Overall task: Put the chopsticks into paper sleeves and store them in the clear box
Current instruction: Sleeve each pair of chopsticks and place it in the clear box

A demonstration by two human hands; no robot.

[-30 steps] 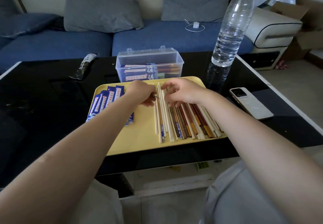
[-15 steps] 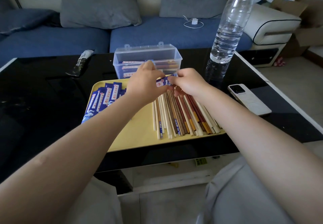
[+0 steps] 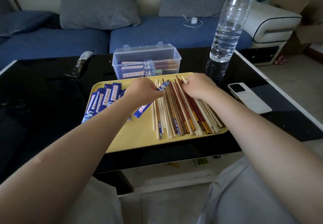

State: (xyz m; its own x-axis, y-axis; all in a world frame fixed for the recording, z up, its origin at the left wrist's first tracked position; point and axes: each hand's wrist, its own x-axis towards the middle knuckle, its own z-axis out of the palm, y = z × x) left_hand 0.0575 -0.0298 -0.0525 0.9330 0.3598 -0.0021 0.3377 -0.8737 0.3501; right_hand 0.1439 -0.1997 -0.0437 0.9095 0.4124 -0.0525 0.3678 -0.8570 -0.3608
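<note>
1. Our left hand [image 3: 142, 92] now holds a paper sleeve [image 3: 162, 86] low over the tray [image 3: 139, 136].
2. Our right hand [image 3: 199, 88] has dropped onto the chopsticks [image 3: 178, 112], fingers curled among them, so a pair comes next.
3. The clear box [image 3: 146, 61] waits at 12 o'clock.

Bare forearms run back from the left hand [image 3: 141, 91] and right hand [image 3: 199, 87]; below them, light grey trousers [image 3: 244, 197].

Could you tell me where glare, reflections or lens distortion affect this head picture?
Head view: the glossy black table mirrors the clear plastic water bottle; wide-angle bending curves the table edges and swells both forearms; the yellow tray stays sharp and evenly lit.
</note>
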